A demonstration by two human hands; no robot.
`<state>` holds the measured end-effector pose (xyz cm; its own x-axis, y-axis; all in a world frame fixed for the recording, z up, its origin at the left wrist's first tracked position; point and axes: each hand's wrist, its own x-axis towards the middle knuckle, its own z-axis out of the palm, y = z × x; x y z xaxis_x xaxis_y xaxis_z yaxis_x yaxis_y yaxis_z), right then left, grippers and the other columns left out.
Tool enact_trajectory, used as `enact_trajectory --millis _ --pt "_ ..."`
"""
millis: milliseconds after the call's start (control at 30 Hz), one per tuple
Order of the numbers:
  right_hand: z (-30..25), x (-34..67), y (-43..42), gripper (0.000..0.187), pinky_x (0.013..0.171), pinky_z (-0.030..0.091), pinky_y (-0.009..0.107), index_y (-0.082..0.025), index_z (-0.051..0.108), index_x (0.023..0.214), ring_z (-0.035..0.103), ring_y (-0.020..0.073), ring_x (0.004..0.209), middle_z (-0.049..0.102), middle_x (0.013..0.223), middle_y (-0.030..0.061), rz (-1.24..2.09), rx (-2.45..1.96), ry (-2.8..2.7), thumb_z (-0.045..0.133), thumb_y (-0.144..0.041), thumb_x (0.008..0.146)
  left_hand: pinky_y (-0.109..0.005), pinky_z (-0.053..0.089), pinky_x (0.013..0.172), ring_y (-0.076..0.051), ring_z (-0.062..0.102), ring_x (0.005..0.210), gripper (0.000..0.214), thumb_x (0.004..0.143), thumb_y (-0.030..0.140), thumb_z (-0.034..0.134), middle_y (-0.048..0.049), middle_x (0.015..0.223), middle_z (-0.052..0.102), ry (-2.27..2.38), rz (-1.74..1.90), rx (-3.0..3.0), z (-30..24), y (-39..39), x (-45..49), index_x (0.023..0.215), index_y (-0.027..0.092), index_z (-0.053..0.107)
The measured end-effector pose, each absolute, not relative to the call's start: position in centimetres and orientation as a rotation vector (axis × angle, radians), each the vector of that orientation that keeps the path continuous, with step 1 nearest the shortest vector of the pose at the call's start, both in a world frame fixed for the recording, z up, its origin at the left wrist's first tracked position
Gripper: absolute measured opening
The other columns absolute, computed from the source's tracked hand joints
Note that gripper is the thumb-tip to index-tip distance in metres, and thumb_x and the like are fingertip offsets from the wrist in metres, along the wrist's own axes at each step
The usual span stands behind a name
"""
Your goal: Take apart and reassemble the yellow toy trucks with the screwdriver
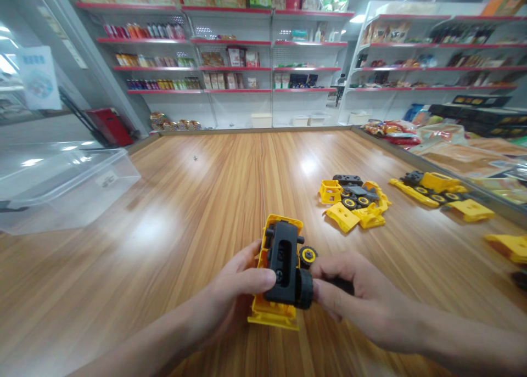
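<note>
Item 1 — toy truck (282, 256), yellow body, black underside turned up toward you, low over the counter (185, 201) near its front edge; likely flipped so the wheels are reachable.
Your left hand (234, 289): grip closed on the body, thumb pressed on the black underside to steady it.
Your right hand (362, 305): grip pinched on the rear wheel (305, 289); a dark piece under the fingers is too hidden to name.
Item 2 — clear tub (61, 185), far left; contents unreadable through glare.
Item 3: loose parts pile (356, 201), set well apart to the right.
</note>
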<state>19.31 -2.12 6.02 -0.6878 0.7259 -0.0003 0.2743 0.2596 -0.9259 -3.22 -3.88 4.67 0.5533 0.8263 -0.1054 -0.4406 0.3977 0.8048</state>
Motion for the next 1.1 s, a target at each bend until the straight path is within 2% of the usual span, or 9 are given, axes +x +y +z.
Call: enact_trajectory --millis 100,233,433,667,767,900,1100 --pt "6.19 19.43 -2.13 0.038 0.05 0.028 0.023 -0.017 0.049 0.065 0.039 0.0098 0.055 0.04 0.058 -0.004 1.395 -0.904 -2.168 0.042 -0.035 0.098 -0.037 0.05 0.081 -0.026 0.067 0.09 0.055 0.081 0.025 0.067 -0.0119 0.104 0.068 0.571 0.859 0.826 4.81 -3.96 -3.12 0.133 0.02 0.05" --pt "6.05 19.22 -1.92 0.037 0.05 0.028 0.023 -0.017 0.048 0.067 0.037 0.0094 0.054 0.039 0.06 -0.0043 1.349 -0.866 -2.211 0.04 -0.034 0.099 -0.042 0.05 0.083 -0.027 0.067 0.089 0.055 0.081 0.027 0.067 -0.0133 0.105 0.068 0.615 0.861 0.848 4.85 -3.88 -3.07 0.133 0.02 0.049" --pt "5.36 18.88 -1.97 0.03 0.054 0.028 0.026 -0.018 0.043 0.069 0.038 0.0106 0.057 0.043 0.064 -0.0023 0.94 -0.875 -2.357 0.039 -0.025 0.097 -0.035 0.051 0.079 -0.024 0.065 0.089 0.034 0.087 0.031 0.061 -0.0136 0.103 0.068 0.683 0.828 0.759 4.71 -3.81 -2.99 0.117 0.015 0.059" --pt "5.51 19.08 -2.22 0.023 0.057 0.029 0.028 -0.016 0.05 0.073 0.045 0.0127 0.061 0.052 0.068 0.0014 0.651 -0.795 -2.395 0.042 -0.018 0.094 -0.038 0.051 0.079 -0.022 0.064 0.086 0.03 0.089 0.037 0.058 -0.0118 0.1 0.068 0.704 0.776 0.667 4.69 -3.96 -2.97 0.109 0.016 0.064" --pt "5.6 19.12 -2.31 0.026 0.055 0.029 0.027 -0.017 0.047 0.071 0.043 0.0123 0.06 0.049 0.066 0.0001 0.762 -0.84 -2.365 0.042 -0.023 0.095 -0.038 0.051 0.079 -0.022 0.064 0.086 0.03 0.09 0.036 0.057 -0.0116 0.099 0.068 0.692 0.77 0.653 4.82 -3.96 -2.89 0.111 0.016 0.063" --pt "5.43 19.2 -2.3 0.039 0.051 0.027 0.027 -0.019 0.039 0.064 0.038 0.0115 0.054 0.041 0.059 -0.002 1.065 -0.906 -2.284 0.03 -0.033 0.1 -0.038 0.05 0.08 -0.024 0.065 0.089 0.036 0.089 0.032 0.058 -0.0135 0.104 0.068 0.674 0.814 0.708 4.91 -3.79 -2.78 0.121 0.016 0.058" --pt "5.53 19.03 -2.12 0.028 0.054 0.031 0.028 -0.018 0.049 0.072 0.044 0.0133 0.059 0.05 0.066 0.0002 0.985 -0.949 -2.3 0.039 -0.028 0.096 -0.038 0.05 0.081 -0.025 0.064 0.092 0.042 0.088 0.034 0.061 -0.0147 0.11 0.066 0.694 0.82 0.709 4.74 -3.72 -2.94 0.124 0.016 0.053"
